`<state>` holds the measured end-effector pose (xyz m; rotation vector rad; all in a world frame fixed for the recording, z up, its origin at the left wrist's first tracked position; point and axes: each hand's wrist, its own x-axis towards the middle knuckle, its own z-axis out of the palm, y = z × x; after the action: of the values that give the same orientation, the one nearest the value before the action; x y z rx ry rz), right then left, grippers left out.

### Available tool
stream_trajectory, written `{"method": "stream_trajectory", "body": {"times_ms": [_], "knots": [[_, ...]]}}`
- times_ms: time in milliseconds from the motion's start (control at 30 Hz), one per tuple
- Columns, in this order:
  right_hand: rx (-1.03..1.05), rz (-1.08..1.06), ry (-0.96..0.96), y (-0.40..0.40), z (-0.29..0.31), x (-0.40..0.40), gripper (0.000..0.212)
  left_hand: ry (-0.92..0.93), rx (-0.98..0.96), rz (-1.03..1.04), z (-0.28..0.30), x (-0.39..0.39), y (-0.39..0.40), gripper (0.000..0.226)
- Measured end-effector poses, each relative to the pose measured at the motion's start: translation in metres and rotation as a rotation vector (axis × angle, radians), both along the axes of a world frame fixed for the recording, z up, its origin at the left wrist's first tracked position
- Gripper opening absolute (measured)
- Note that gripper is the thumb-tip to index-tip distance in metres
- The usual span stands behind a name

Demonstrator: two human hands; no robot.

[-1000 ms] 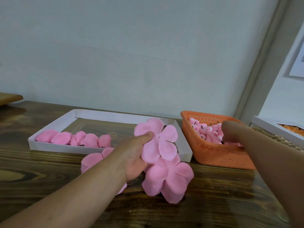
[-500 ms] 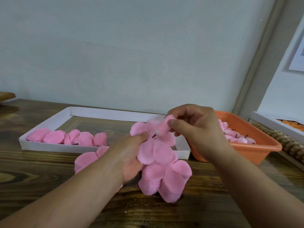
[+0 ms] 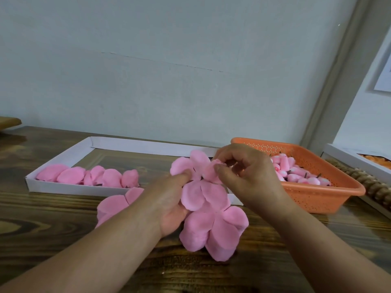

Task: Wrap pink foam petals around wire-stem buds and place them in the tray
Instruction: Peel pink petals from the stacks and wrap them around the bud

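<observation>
Both hands meet mid-frame: the left hand (image 3: pixel 169 199) grips a pink petal piece (image 3: pixel 198 187), the right hand (image 3: pixel 249 176) pinches one petal's tip.

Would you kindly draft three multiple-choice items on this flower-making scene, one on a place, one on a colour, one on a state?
1. Where do the finished wrapped flowers lie?
A. white tray
B. basket
C. bare table

2. What colour is the basket of buds?
A. blue
B. orange
C. white

3. What is the left hand doing?
A. resting flat
B. hanging idle
C. gripping a petal piece

Key:
1 A, they line the white tray front wall.
2 B, the basket is orange.
3 C, the left hand grips the petal piece, thumb on top.
</observation>
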<state>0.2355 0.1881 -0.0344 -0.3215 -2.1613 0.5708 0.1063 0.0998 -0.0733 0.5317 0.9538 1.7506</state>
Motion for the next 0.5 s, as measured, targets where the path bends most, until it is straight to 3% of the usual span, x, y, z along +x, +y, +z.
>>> {"method": "stream_trajectory", "body": {"times_ms": [167,400,500], "knots": [[0.079,0.01,-0.036,-0.002,-0.002,0.001,0.008,0.072,0.001,0.056,0.004,0.003,-0.002,0.025],[0.093,-0.027,-0.133,0.003,-0.007,0.0,0.009,0.003,0.003,0.034,0.007,0.011,-0.004,0.026],[0.028,-0.028,-0.11,0.005,-0.005,0.001,0.022,-0.002,0.003,0.005,0.008,0.011,-0.005,0.026]]}}
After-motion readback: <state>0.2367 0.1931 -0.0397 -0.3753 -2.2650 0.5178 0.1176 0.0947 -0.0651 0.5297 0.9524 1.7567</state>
